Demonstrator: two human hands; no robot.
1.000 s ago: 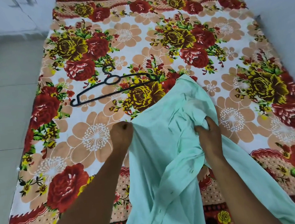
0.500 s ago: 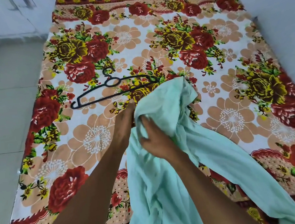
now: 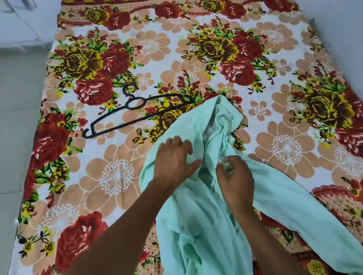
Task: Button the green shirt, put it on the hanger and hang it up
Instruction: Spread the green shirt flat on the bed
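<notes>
View: head camera, looking forward and down.
Support: bed [image 3: 47, 198] with a floral sheet; it carries every task item.
Green shirt [image 3: 210, 236]: lies crumpled on the near half of the bed, right of centre. Long axis runs from the near edge towards the far edge, collar end farthest away. No fastened button is visible.
Hanger [image 3: 134, 113]: black, flat on the sheet at centre-left, beyond the shirt; its right end sits just beside the shirt's far end, possibly under it. No hand touches it.
Left hand [image 3: 174, 160]: fingers spread and straight, pressing flat on the shirt's left panel.
Right hand [image 3: 234, 176]: fingers curled, pinching a fold of the shirt near the front opening.
Key relation: the open front lies between the two hands, directly beyond the right hand's pinch; the right hand is nearer.
Step (judged): arranging the front before buttoning.
</notes>
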